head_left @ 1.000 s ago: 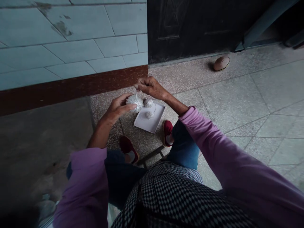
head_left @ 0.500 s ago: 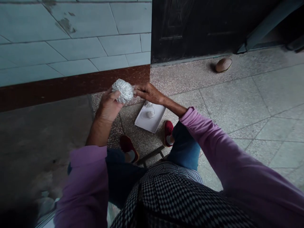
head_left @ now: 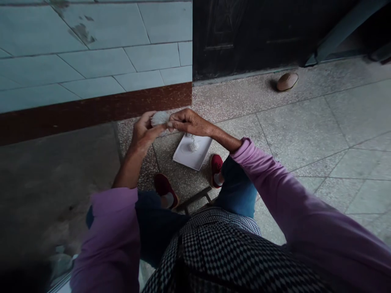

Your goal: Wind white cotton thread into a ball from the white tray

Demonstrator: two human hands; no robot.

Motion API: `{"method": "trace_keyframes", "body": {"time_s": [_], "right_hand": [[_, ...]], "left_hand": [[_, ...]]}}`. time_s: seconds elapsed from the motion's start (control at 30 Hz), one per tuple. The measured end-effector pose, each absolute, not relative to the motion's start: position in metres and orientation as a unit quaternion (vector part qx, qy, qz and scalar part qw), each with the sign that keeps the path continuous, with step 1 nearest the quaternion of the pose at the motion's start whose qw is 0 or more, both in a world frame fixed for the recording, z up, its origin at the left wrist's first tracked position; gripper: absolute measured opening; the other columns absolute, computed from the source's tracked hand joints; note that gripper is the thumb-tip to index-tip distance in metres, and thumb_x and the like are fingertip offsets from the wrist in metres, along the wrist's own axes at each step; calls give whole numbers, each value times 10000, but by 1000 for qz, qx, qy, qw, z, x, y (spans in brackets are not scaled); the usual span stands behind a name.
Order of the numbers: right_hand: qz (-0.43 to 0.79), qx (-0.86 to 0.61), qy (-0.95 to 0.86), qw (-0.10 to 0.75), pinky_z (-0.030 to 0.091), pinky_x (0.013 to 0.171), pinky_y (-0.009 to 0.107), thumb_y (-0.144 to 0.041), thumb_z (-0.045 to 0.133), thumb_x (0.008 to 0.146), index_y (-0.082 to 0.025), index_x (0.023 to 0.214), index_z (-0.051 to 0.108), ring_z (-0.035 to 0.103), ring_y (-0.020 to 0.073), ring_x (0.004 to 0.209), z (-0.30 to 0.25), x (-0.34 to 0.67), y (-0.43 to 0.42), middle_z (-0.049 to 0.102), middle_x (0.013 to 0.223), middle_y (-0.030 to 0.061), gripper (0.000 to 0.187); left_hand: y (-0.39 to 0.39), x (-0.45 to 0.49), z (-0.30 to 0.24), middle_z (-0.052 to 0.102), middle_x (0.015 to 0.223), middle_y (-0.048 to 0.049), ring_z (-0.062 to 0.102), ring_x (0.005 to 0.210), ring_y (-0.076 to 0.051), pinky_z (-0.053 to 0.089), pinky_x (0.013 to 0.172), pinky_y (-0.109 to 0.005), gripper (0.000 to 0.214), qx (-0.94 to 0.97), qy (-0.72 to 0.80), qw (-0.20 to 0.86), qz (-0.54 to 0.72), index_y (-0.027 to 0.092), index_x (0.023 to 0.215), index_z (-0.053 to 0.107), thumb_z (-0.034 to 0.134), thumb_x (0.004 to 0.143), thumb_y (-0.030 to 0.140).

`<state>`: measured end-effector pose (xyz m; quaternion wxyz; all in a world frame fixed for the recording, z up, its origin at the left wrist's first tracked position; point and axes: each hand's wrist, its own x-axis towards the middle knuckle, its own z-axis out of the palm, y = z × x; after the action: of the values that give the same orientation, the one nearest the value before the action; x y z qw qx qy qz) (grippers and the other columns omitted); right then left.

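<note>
My left hand (head_left: 143, 132) is closed round a white ball of wound thread (head_left: 159, 118), which shows above its fingers. My right hand (head_left: 187, 122) is pinched shut right beside the ball, touching it; the thread it pinches is too thin to make out. Below both hands a white rectangular tray (head_left: 187, 156) lies on the floor with a small white thread ball (head_left: 193, 145) on it. A second small ball on the tray is mostly hidden under my right hand.
I sit on a low stool (head_left: 195, 199) with my red shoes (head_left: 216, 170) on the speckled floor. A tiled wall with a dark red skirting (head_left: 91, 110) stands ahead. A dark door (head_left: 259, 32) is at the back, with a brown shoe (head_left: 286, 81) near it.
My left hand lowered and turned the big thread ball, so less of it shows. My right hand, which held thread up a second ago, came down and now pinches at the ball.
</note>
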<state>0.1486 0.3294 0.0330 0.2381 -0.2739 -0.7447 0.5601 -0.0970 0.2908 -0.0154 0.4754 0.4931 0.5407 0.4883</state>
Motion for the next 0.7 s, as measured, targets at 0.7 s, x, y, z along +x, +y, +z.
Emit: {"method": "trace_keyframes", "body": {"time_s": [0.7], "right_hand": [[501,-401,-711,287,468,838,398,-625,871,1222,-307,803,604,571,238,938,33,147,347,620,785,19,591]], "left_hand": [[274,-84,16,853,1074,-97,849,1336,-441,768,1085,-572,541,423,411,619,519,348,1156,861,1077,770,658]]}}
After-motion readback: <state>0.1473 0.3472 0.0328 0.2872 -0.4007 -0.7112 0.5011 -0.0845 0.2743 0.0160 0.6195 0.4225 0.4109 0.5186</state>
